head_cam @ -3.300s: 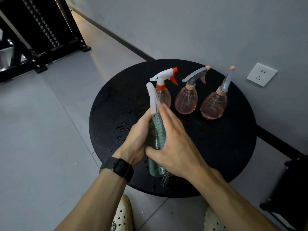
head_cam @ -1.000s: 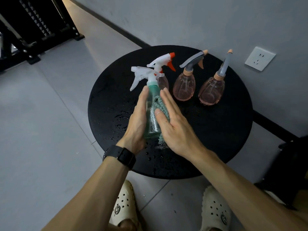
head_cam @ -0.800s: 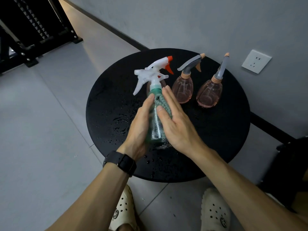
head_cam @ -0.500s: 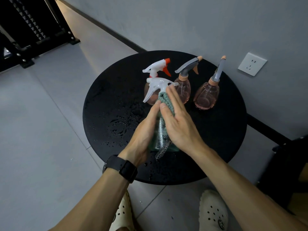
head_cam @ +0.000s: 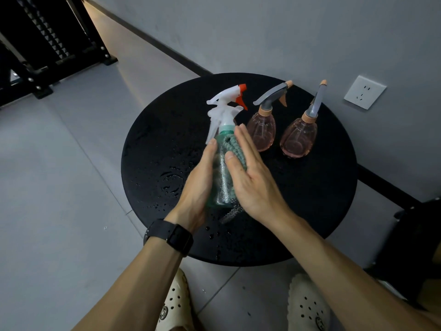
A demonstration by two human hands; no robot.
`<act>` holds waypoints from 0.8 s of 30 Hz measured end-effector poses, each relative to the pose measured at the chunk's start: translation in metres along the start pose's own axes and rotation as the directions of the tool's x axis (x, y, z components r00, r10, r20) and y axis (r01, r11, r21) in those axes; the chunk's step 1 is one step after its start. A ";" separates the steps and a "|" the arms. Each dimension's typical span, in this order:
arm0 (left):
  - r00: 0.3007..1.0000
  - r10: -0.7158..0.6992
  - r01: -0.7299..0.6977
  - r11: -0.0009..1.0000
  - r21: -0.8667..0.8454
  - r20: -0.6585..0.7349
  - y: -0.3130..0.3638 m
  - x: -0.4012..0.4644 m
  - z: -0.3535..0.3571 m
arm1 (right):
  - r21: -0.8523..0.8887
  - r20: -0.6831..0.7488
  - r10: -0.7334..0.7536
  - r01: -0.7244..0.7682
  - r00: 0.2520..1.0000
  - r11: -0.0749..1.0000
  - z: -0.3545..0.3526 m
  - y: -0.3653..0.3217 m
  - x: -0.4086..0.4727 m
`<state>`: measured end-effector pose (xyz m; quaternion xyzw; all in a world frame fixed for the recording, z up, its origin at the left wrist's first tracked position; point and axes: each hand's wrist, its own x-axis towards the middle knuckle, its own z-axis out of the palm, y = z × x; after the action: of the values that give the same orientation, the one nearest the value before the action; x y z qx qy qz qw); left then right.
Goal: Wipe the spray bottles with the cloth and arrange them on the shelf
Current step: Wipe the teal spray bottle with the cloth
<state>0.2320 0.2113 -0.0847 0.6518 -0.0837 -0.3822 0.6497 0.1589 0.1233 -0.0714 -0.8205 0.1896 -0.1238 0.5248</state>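
Note:
A green spray bottle (head_cam: 223,185) with a white trigger head stands upright between my hands over the round black table (head_cam: 310,199). My left hand (head_cam: 195,187) lies flat against its left side. My right hand (head_cam: 253,185) presses a teal cloth (head_cam: 232,145) against the bottle's right side with straight fingers, and a cloth end hangs below my palm. Behind stand a bottle with a white and red sprayer (head_cam: 229,96), mostly hidden by the green one, and two pink bottles (head_cam: 261,130) (head_cam: 298,139) with grey sprayers.
Water drops speckle the table's left and front. A black rack (head_cam: 47,44) stands on the floor at the upper left. A white wall socket (head_cam: 364,91) sits behind the table, and a dark object (head_cam: 417,247) stands at the right. My shoes show below.
The green bottle has turned between my palms, its trigger head swinging round. My right hand has rubbed the cloth up and down its side. The other bottles have stayed put.

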 end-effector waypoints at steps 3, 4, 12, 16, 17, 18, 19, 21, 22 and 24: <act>0.995 -0.070 0.069 0.997 0.015 0.071 0.000 -0.003 0.006 | 0.029 -0.047 0.030 -0.029 0.998 0.999 -0.009 0.000 0.006; 0.991 -0.085 0.084 0.996 0.014 0.101 0.000 -0.004 0.007 | 0.051 -0.057 0.042 -0.039 0.998 0.998 -0.012 0.000 0.008; 0.999 0.026 -0.023 0.994 -0.108 0.023 0.006 -0.006 0.002 | 0.180 -0.041 0.066 -0.058 0.997 0.982 -0.008 0.001 0.004; 0.998 0.042 -0.047 0.988 -0.148 -0.038 0.008 -0.003 -0.006 | 0.157 -0.015 0.050 -0.047 0.999 0.987 0.000 0.000 -0.002; 0.998 0.042 -0.049 0.985 -0.163 -0.043 0.008 -0.002 -0.007 | 0.150 -0.012 0.040 -0.038 0.999 0.988 0.002 0.000 -0.003; 0.998 0.044 -0.051 0.983 -0.178 -0.042 0.008 -0.001 -0.008 | 0.140 -0.011 0.029 -0.027 1.000 0.990 0.004 0.000 -0.004; 0.998 0.045 -0.051 0.981 -0.185 -0.035 0.008 0.000 -0.008 | 0.131 -0.011 0.021 -0.019 1.000 0.991 0.005 -0.001 -0.005; 0.999 0.041 -0.044 0.987 -0.156 -0.027 0.005 0.001 -0.009 | 0.122 -0.011 0.017 -0.015 1.000 0.992 0.006 0.000 -0.004; 0.999 0.035 -0.038 0.991 -0.125 -0.023 0.004 0.002 -0.008 | 0.119 -0.014 0.015 -0.014 1.000 0.993 0.005 0.000 -0.003; 0.999 0.029 -0.028 0.998 -0.054 0.017 0.004 0.002 -0.006 | 0.114 -0.024 0.011 -0.009 1.000 0.993 0.001 0.000 0.000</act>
<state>0.2386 0.2142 -0.0830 0.6295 -0.0882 -0.3808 0.6716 0.1590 0.1238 -0.0717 -0.7866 0.1927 -0.1418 0.5692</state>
